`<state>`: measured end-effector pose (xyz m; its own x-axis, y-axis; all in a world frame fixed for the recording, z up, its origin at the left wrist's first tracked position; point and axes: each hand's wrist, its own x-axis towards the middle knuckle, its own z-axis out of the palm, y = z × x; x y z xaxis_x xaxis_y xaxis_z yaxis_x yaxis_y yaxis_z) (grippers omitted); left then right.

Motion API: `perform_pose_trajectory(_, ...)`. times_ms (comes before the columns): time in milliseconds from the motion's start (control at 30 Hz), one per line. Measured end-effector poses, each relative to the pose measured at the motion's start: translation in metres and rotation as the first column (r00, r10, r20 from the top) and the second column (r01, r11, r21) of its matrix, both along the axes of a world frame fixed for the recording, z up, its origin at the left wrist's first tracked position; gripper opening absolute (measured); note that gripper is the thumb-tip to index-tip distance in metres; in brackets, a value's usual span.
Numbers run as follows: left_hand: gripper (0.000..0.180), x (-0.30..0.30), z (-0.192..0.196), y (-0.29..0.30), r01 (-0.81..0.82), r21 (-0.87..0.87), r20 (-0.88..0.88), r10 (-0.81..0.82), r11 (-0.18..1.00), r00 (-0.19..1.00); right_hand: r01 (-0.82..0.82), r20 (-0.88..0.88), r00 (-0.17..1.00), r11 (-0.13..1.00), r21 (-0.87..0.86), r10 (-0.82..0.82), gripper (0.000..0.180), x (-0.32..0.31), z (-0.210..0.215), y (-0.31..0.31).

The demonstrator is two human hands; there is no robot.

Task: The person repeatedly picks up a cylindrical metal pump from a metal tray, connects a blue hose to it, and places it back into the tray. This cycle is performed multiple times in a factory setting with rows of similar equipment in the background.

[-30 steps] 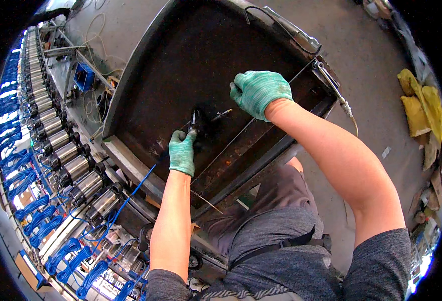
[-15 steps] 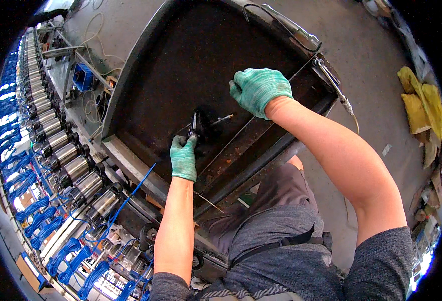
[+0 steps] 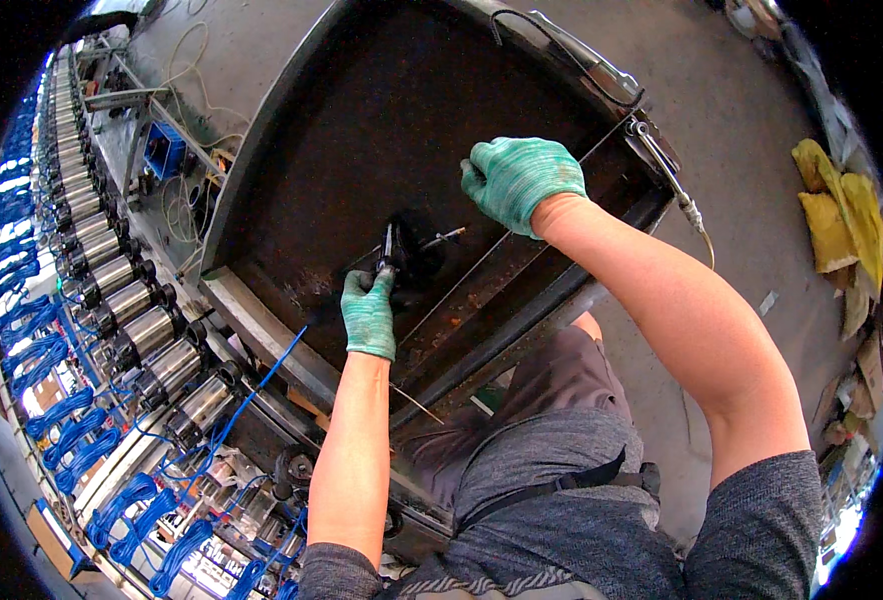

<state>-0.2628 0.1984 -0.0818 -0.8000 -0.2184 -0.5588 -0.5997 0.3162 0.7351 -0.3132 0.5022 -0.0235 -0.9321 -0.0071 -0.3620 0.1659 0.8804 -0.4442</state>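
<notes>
Over a dark, rusty metal tray [image 3: 216, 290], my left hand [image 3: 368, 318] in a green knitted glove is closed on a dark part [image 3: 411, 255] with a shiny metal edge. Against the dark tray its shape is hard to make out. A thin rod with a pale tip [image 3: 448, 237] sticks out to the right of that part. Farther right and higher, my right hand [image 3: 528, 182], gloved the same way, is curled into a fist. Whatever its fingers may hold is hidden. Below the fist, a thin straight line [image 3: 466, 275] runs slantwise across the tray.
A row of shiny metal cylinders [image 3: 151, 330] with bundled blue cables [image 3: 61, 410] lines the left side. On the tray's far right rim lie a black hooked cable [image 3: 561, 45] and an air tool with a hose [image 3: 666, 170]. Yellow material [image 3: 831, 230] lies at the right.
</notes>
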Motion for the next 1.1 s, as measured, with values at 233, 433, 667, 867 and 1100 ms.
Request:
perform_pose_trajectory(233,0.027,-0.002,0.019,0.015,-0.014,-0.017,0.013,0.014,1.000,1.000,-0.005,-0.007,1.000,1.000,0.009,0.005,0.036,0.001,0.000,0.001)
perform_pose_trajectory(433,0.026,-0.003,0.021,0.015,-0.032,-0.006,0.005,0.032,0.999,0.999,0.008,-0.119,0.993,0.999,0.049,-0.002,0.036,0.003,-0.011,-0.002)
perform_pose_trajectory(667,0.025,0.002,0.048,-0.002,0.034,-0.069,-0.130,-0.043,0.997,0.991,0.004,-0.100,0.995,0.999,0.051,0.001,0.038,0.005,-0.005,-0.004)
perform_pose_trajectory(867,0.028,0.018,0.104,-0.016,0.047,0.049,-0.261,-0.033,0.998,0.965,0.017,-0.085,0.996,0.999,0.027,-0.014,0.038,0.007,0.008,-0.004)
perform_pose_trajectory(1100,0.030,0.048,0.188,-0.011,0.037,-0.079,-0.438,-0.068,0.996,0.896,-0.248,-0.237,0.963,0.777,-0.579,0.130,0.050,0.050,0.065,-0.041)
